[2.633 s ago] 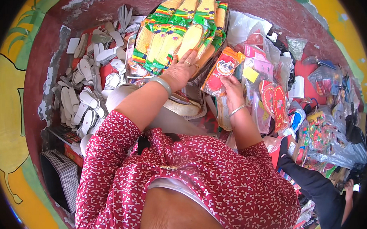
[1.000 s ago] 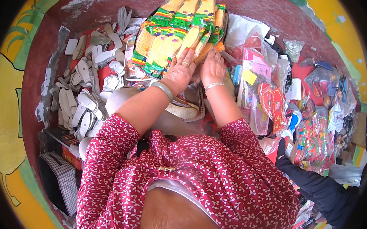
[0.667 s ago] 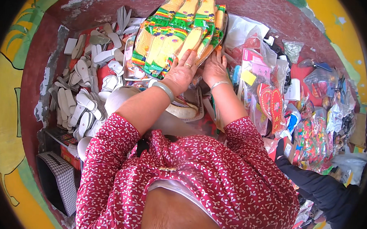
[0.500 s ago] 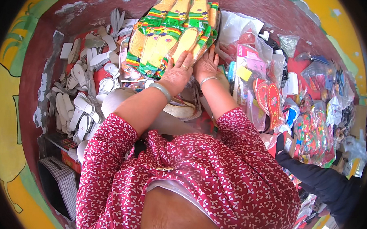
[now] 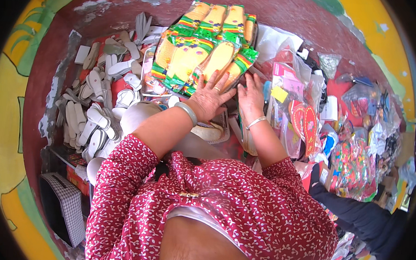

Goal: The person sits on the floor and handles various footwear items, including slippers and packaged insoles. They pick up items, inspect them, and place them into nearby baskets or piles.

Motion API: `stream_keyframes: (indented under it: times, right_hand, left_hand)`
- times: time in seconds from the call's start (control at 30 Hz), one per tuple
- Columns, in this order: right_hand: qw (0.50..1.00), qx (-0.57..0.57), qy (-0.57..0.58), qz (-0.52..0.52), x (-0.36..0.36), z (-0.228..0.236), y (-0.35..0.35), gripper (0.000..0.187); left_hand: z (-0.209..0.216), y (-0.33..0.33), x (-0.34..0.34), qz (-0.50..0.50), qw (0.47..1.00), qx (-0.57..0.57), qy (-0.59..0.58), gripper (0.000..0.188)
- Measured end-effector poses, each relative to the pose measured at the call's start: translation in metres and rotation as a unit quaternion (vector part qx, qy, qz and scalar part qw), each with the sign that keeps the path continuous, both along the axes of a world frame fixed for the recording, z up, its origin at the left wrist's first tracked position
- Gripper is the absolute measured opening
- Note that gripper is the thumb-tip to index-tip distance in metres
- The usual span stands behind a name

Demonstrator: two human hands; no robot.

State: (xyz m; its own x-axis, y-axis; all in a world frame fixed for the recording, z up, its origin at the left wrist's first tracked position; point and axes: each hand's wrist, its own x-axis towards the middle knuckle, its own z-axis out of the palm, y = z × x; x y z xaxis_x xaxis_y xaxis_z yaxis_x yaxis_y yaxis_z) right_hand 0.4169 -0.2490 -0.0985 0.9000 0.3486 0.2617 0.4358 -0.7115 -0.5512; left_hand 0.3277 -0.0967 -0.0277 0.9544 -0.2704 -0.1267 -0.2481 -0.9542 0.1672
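Maroon wall (image 5: 125,10) curves around the far edge of your red-covered surface (image 5: 342,87), with yellow and green paintwork (image 5: 10,96) beyond it. Against the middle of that far edge sits your stack of yellow insoles (image 5: 219,55), sealed in clear packets with green, red and yellow bands.

Your left hand (image 5: 209,101) lies palm down with its fingers fanned wide, their tips at the near edge of the stack; it grips nothing. Your right hand (image 5: 252,100) is open too, fingers extended and slightly parted, just beside the stack's near right corner; you cannot tell from here whether its fingertips touch the packets. You wear a bangle on each wrist.

Toward the surface's left edge, white insoles (image 5: 95,84) lie heaped over one another. On the right-hand part, you have a pair of red insoles (image 5: 304,121) near a yellow note (image 5: 279,94), then clear bags of multicoloured items (image 5: 354,166) closer to the right edge. Another person's dark-clothed limb (image 5: 359,213) reaches in near those bags.
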Motion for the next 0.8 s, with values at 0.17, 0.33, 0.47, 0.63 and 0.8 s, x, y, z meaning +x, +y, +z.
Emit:
stream_keyframes:
  times: [0.17,0.33,0.47,0.63,0.8]
  right_hand:
    - [0.991,-0.028,-0.121,0.039,0.004,0.042,0.032,0.060]
    - [1.000,-0.013,-0.019,-0.013,0.022,0.003,0.046,0.072]
    - [0.997,0.082,0.012,-0.012,0.022,-0.016,0.065,0.067]
    - [0.996,0.055,-0.035,-0.058,0.030,-0.024,0.082,0.054]
    - [0.996,0.038,0.026,-0.076,0.044,-0.029,0.086,0.053]
  left_hand:
    - [-0.014,0.015,0.004,0.099,0.978,-0.079,-0.165,0.062]
    - [-0.026,0.032,0.009,0.261,0.948,-0.127,-0.129,0.063]
    - [-0.034,0.038,0.012,0.249,0.951,-0.165,-0.079,0.064]
    - [-0.036,0.040,0.018,0.186,0.968,-0.159,-0.054,0.061]
    - [-0.037,0.037,0.019,0.185,0.967,-0.157,-0.071,0.060]
